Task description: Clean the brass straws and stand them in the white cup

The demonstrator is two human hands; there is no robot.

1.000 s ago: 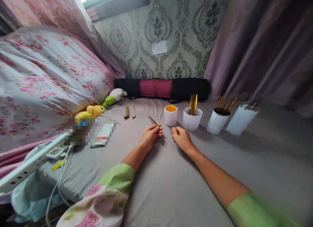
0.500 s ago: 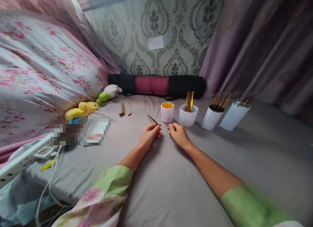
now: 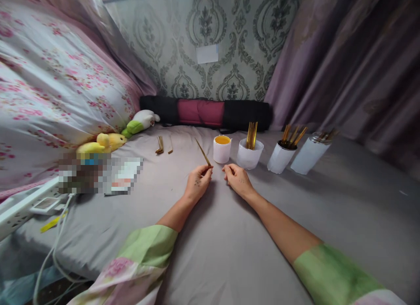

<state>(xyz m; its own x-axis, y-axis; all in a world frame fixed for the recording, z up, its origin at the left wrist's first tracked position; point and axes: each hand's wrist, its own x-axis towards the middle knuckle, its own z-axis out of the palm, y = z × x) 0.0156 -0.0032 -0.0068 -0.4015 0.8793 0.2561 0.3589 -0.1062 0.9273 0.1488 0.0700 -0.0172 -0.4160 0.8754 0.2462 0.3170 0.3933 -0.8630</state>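
Observation:
My left hand (image 3: pixel 197 184) rests on the grey sheet and pinches a thin brown stick (image 3: pixel 202 152) that points up and to the left. My right hand (image 3: pixel 236 180) lies just to the right of it with its fingers curled in; what they hold, if anything, is too small to see. Just beyond my hands stands a white cup of orange liquid (image 3: pixel 222 148). To its right a white cup (image 3: pixel 250 153) holds several golden sticks upright. Two more white-wrapped containers (image 3: pixel 280 156) (image 3: pixel 309 153) with sticks follow further right.
A few loose sticks (image 3: pixel 160 145) lie on the sheet at the back left. Plush toys (image 3: pixel 101 144) (image 3: pixel 140 121) sit against a floral duvet (image 3: pixel 59 86). A black and red roll (image 3: pixel 205 112) lines the wall. A white power strip (image 3: pixel 16 211) and cables lie at left. Curtains hang at right.
The stick in my left hand has tilted up more steeply. The view has shifted slightly; both hands stay at the same spot on the sheet.

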